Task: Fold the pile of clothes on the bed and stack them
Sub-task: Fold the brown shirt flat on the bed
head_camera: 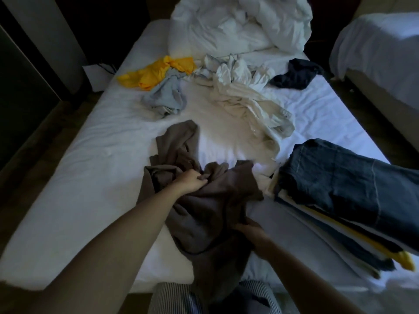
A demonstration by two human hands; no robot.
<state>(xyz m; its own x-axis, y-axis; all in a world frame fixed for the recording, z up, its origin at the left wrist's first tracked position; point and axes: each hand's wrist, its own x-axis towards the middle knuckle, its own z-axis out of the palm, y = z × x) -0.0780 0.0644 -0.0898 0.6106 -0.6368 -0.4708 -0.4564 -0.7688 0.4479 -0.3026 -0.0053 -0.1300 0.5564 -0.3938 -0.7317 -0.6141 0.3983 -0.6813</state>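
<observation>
1. Brown-grey soft cloth garment (204, 200) lay crumpled on the near middle of the white bed sheet (90, 166). Its lower part hung over the bed's near edge, in front of the striped trousers (172, 298).
2. On my feed, the left hand (191, 181) was clenched on a bunch of that garment near its upper middle, with the fingers curled into the fabric.
3. The right hand (249, 232) sat lower and nearer to me, closed round a fold at the garment's right edge. It was in shadow, so I could not make out each finger.
4. To the right, a stack of folded clothes (328, 225) rested near the bed's right edge. A folded dark blue denim piece (335, 177) lay on top, and I saw pale and yellow layers beneath it.
5. Farther up the bed, a crumpled cream-white garment (249, 98) sprawled across the middle, its near end reaching close to the stack.
6. Left of it lay a rumpled pale blue-grey garment (165, 96), touching a bright yellow garment (156, 71) just beyond it.
7. A dark navy garment (292, 74) lay bunched at the far right of the sheet.
8. At the head of the bed I saw a bunched white duvet (238, 26). A second bed with a pale cover (374, 46) stood off to the right.
</observation>
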